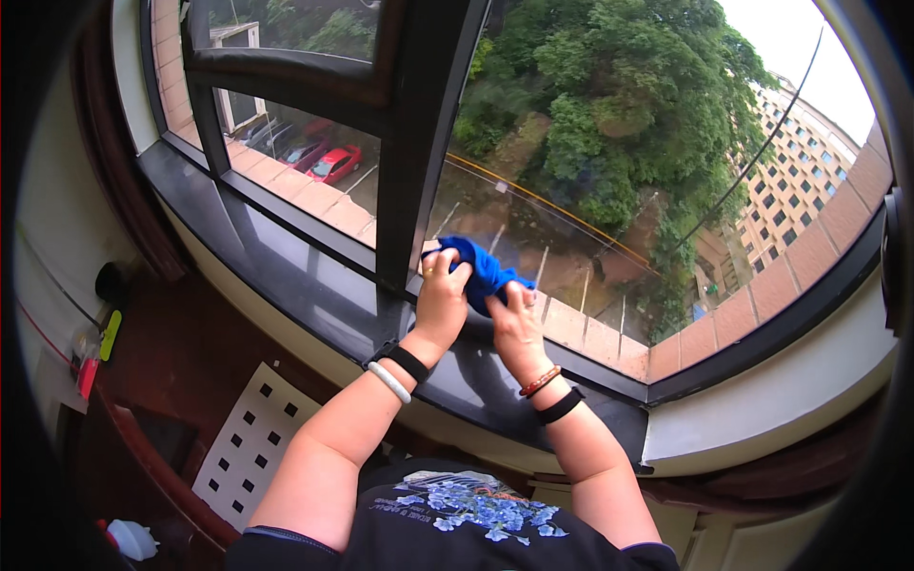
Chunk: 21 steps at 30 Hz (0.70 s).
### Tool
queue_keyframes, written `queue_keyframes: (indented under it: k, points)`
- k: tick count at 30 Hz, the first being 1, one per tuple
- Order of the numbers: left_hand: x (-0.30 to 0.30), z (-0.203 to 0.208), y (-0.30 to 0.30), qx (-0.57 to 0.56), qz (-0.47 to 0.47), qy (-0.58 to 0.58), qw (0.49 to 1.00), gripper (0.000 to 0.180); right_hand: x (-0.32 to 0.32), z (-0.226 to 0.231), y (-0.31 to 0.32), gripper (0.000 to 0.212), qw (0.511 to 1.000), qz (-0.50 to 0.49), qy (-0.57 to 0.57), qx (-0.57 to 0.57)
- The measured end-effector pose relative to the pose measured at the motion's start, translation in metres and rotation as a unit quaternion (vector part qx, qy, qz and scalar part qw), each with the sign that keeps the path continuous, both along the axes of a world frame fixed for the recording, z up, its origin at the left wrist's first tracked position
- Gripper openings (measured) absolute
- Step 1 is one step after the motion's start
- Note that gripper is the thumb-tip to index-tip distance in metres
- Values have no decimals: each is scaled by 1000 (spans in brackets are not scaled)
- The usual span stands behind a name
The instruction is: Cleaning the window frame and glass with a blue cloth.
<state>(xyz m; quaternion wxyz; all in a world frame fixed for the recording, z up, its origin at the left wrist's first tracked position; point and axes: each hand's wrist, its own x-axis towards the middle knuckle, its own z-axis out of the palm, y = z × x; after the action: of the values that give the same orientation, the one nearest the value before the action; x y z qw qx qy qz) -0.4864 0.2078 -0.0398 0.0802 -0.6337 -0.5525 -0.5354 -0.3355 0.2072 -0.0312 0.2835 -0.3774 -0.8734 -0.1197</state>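
Observation:
A bunched blue cloth [484, 274] is stretched between my two hands, in front of the lower left part of the large window pane [562, 205]. My left hand [444, 303] grips its left end, close to the dark upright window frame [411, 181]. Lower and to the right, my right hand [517, 328] pinches the other end with the fingers curled in. Whether the cloth touches the glass, I cannot tell. Both forearms reach out above the dark glossy windowsill [476, 366].
A smaller window section [295, 162] lies left of the upright frame. Dark red curtains [124, 162] hang at the left. Below the sill on the left are a brown wooden surface [152, 324], a white panel with black squares [257, 438] and a yellow-green tool [110, 335].

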Motion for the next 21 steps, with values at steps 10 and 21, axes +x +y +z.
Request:
queue_keyframes:
  k: [10, 21]
  points:
    - [-10, -4, -3, -75, -16, -38, 996, 23, -14, -1, -4, 31, 994, 18, 48, -96]
    - [-15, 169, 13, 240, 3, -11, 971, 44, -45, 162, 17, 49, 968, 12, 181, 172]
